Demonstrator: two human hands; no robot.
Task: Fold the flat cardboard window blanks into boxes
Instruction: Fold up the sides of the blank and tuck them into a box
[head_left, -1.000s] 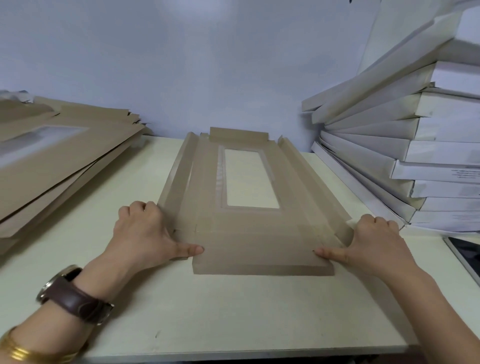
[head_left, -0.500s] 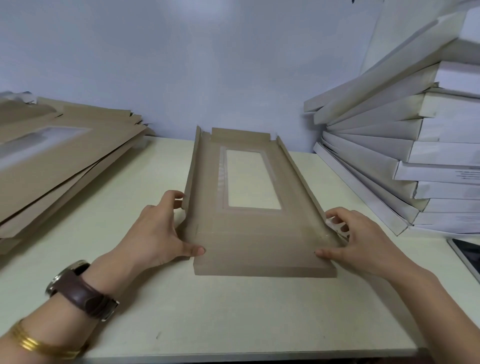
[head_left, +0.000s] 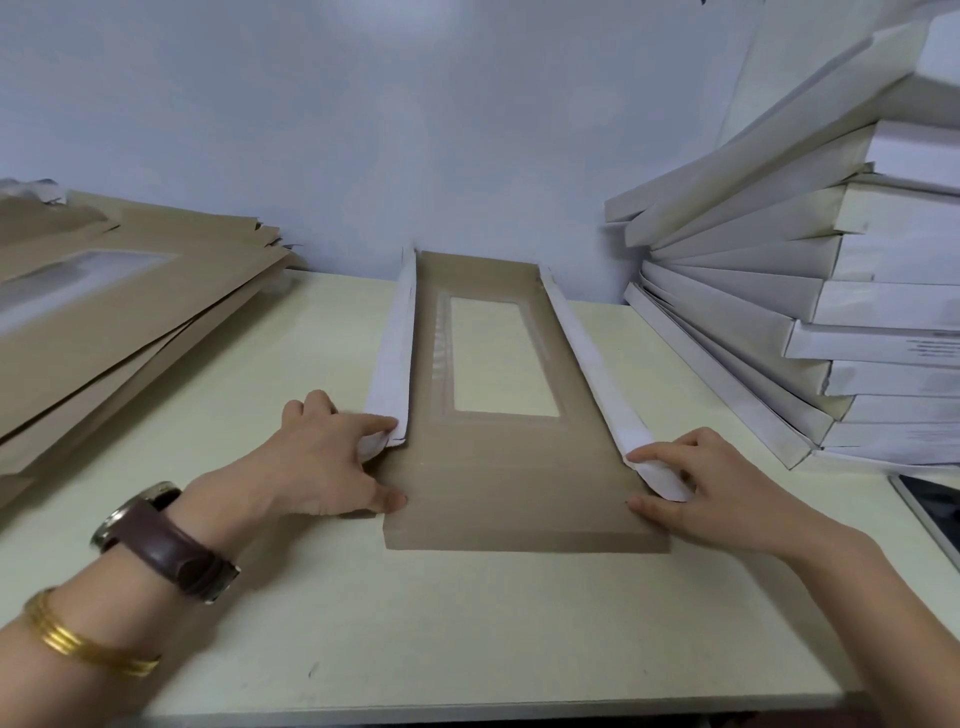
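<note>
A brown cardboard window blank (head_left: 519, 478) lies lengthwise on the pale table (head_left: 415, 623), its clear window toward the far end. Both long side flaps stand folded up and curl inward, showing their white backs. My left hand (head_left: 322, 462) pinches the near end of the left flap (head_left: 392, 358) between forefinger and thumb. My right hand (head_left: 706, 483) pinches the near end of the right flap (head_left: 587, 358) the same way. The near end flap still lies flat on the table.
A fanned pile of flat brown blanks (head_left: 119, 312) fills the left of the table. A leaning stack of folded white boxes (head_left: 810, 291) rises at the right. A dark tablet (head_left: 930, 509) lies at the right edge. A wall stands close behind.
Both side flaps have gone from lying nearly flat to standing up and rolling inward. My hands have shifted from pressing the flaps' outer edges to pinching their near ends.
</note>
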